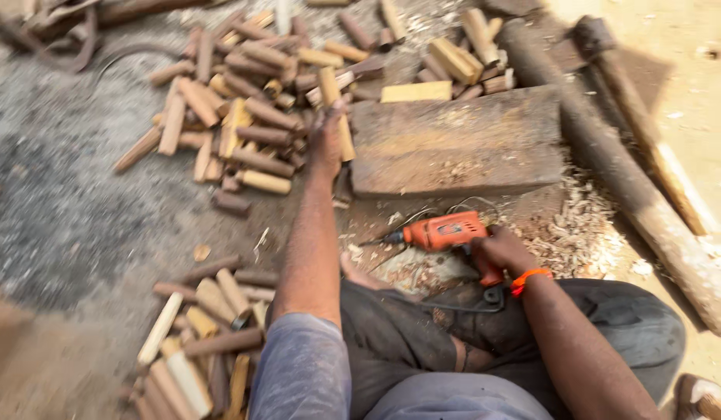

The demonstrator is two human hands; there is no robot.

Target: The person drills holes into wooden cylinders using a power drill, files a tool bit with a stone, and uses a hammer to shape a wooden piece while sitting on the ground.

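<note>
My left hand [327, 140] closes around a wooden peg [336, 113] at the pile's [236, 117] edge beside the wood block [454, 140]; my right hand [496, 250] grips the orange drill [442, 232], parked low

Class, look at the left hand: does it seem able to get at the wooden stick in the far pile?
Probably yes: the left hand already closes around a wooden stick at the pile's edge, with nothing between them.
</note>
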